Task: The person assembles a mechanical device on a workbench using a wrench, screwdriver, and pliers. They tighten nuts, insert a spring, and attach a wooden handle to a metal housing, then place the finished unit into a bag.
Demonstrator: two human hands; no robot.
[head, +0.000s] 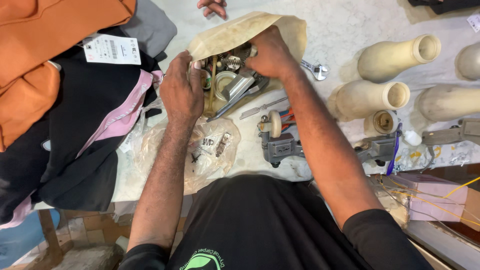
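Both hands work at the mouth of one cream plastic bag that lies at twelve o'clock on the pale marble tabletop. The left hand grips the bag's near edge at its nine o'clock side, fingers curled tight around the rim. The right hand is pushed into the opening from the three o'clock side, fingers closed among the metal parts inside; what exactly it holds cannot be told. The bag is full of springs, rings and bent brackets, too tangled to count.

At six o'clock from the left hand lies one clear plastic bag with a few small screws and clips inside. One wrench shows at three o'clock from the right hand. One grey metal roller fitting with a cream wheel sits under the right forearm.

Four cream vases lie on their sides at two to three o'clock. Folded orange, black and pink clothes are heaped at nine o'clock. Another person's hand shows at the top edge.
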